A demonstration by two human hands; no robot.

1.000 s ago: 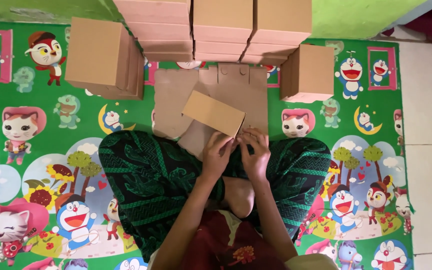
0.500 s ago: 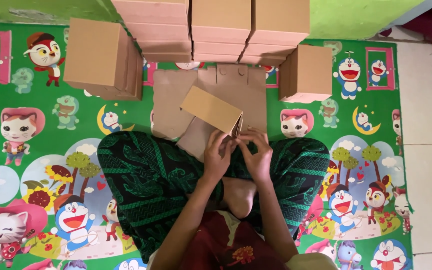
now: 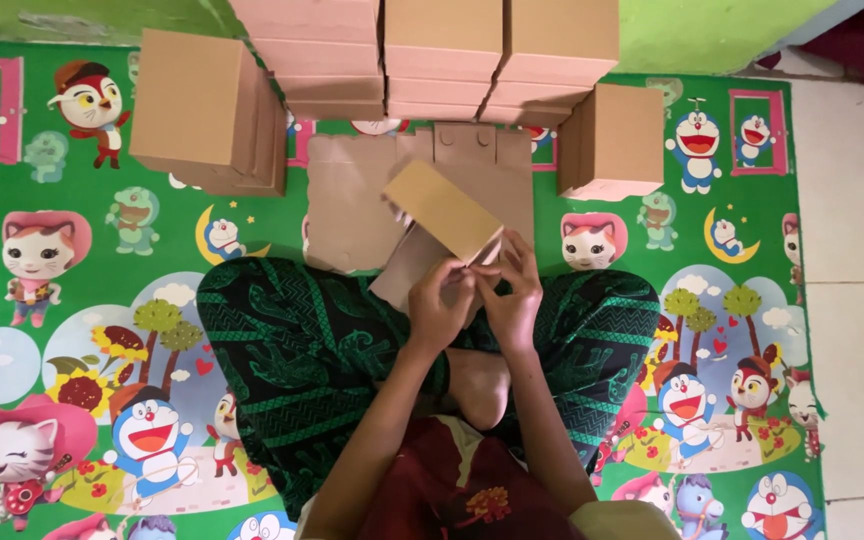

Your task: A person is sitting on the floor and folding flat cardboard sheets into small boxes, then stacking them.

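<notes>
While both hands pinch its near end, left hand (image 3: 439, 305) and right hand (image 3: 512, 300), the half-folded cardboard box (image 3: 444, 210) tilts toward ten o'clock above flat blanks (image 3: 352, 205); uneven pressure may crease a flap.

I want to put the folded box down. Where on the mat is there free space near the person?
The mat lies bare left of the legs, and also right of them, below the single box. Ahead it is crowded: flat cardboard sheets, stacked boxes, both hands on the small box.
</notes>
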